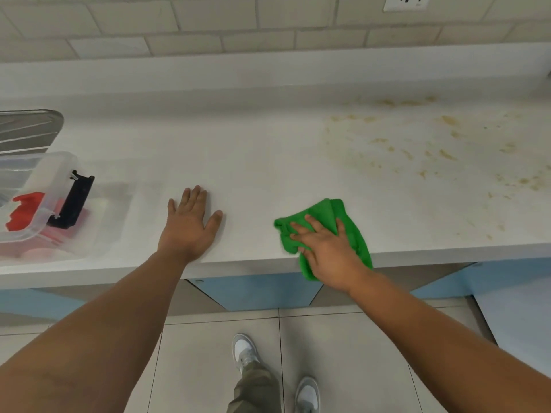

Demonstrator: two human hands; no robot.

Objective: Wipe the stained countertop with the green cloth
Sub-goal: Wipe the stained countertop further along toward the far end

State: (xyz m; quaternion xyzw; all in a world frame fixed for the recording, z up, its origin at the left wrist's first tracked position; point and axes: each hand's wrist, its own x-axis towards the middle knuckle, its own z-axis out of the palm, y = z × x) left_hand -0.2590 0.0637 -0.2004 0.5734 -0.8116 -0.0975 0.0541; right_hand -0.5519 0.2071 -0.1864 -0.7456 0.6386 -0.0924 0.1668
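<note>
A crumpled green cloth (328, 213) lies at the front edge of the white countertop (268, 162), one corner hanging over the edge. My right hand (325, 251) presses flat on it with fingers spread and straight. Yellow-brown stains (441, 144) are scattered over the right part of the countertop, beyond and to the right of the cloth. My left hand (187, 222) rests flat on the bare counter to the left of the cloth, palm down, holding nothing.
A clear plastic box (38, 204) with red and black items stands at the left front of the counter. Behind it is a metal sink drainer (26, 129). A tiled wall with a socket (407, 3) backs the counter. Blue cabinet fronts (253, 290) sit below.
</note>
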